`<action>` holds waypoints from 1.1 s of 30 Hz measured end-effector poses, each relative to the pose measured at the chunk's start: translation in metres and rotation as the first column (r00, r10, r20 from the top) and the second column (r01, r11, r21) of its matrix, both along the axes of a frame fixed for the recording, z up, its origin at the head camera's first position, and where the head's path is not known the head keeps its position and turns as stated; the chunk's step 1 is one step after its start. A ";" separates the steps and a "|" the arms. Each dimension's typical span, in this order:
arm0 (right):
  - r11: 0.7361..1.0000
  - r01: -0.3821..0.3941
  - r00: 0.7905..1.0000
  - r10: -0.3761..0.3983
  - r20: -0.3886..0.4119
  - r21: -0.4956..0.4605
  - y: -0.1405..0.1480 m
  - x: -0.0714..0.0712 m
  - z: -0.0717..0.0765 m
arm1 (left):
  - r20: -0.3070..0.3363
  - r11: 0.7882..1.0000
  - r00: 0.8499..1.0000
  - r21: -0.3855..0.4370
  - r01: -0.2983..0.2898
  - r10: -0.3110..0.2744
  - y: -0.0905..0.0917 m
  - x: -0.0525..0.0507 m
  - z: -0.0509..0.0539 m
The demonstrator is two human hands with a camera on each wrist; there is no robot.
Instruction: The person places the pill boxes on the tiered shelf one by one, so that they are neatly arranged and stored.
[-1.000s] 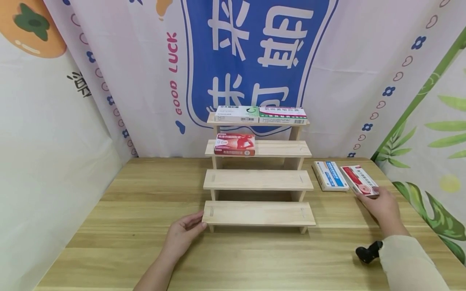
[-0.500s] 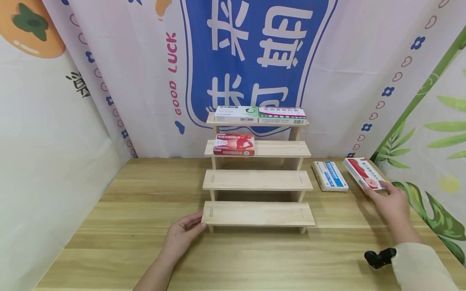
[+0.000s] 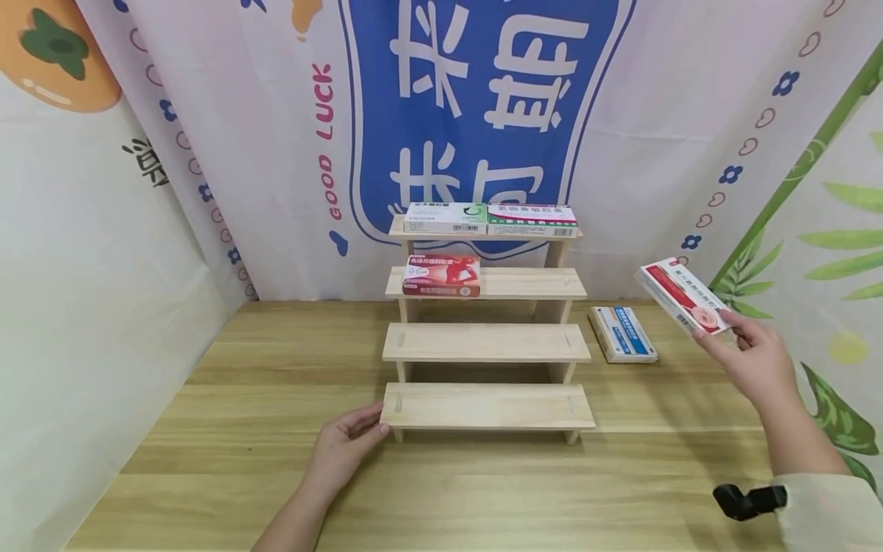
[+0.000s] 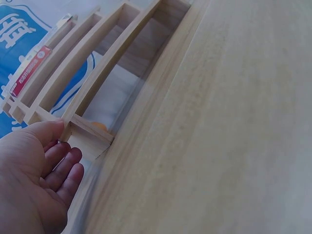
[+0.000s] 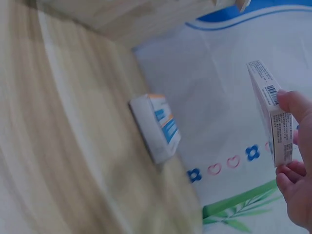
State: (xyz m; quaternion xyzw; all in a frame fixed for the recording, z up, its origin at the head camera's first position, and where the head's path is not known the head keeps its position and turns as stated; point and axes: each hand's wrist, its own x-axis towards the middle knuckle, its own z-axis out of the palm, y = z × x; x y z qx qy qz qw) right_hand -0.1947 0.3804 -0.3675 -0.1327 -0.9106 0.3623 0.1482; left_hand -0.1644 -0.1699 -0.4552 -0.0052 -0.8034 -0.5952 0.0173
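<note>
My right hand point(image 3: 755, 356) holds a white-and-red medicine box point(image 3: 684, 297) by its near end, raised above the table at the right. In the right wrist view the thumb lies on the box's point(image 5: 270, 112) printed side, with fingers at its lower end. A four-step wooden display rack point(image 3: 486, 406) stands mid-table. My left hand point(image 3: 348, 445) grips the left end of its lowest step; in the left wrist view the thumb presses the board's corner and the other fingers are partly curled. A white-and-blue medicine box point(image 3: 624, 335) lies on the table right of the rack.
On the rack's top step lie a white-and-green box point(image 3: 444, 218) and a white, magenta and green box point(image 3: 533, 220). A red box point(image 3: 441, 276) sits on the step below, at its left. Printed cloth point(image 3: 276, 153) hangs behind the wooden table point(image 3: 228, 429).
My right hand has lifted the white-and-red medicine box off the table, moving it up and slightly right, away from the white-and-blue box. My left hand has stayed at the rack.
</note>
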 end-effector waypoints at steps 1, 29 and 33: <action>1.000 -0.015 1.000 0.015 -0.012 0.005 -0.003 0.001 0.004 | 0.000 1.000 1.000 -0.003 0.000 0.000 0.000 0.000 0.000; 0.918 -0.393 0.919 0.391 0.043 0.052 -0.089 -0.011 0.061 | 0.023 1.000 1.000 0.016 -0.015 0.014 0.001 0.000 0.000; 0.902 -0.432 0.901 0.429 0.069 0.027 -0.101 -0.020 0.060 | 0.018 1.000 1.000 0.020 -0.014 0.014 0.001 0.000 0.000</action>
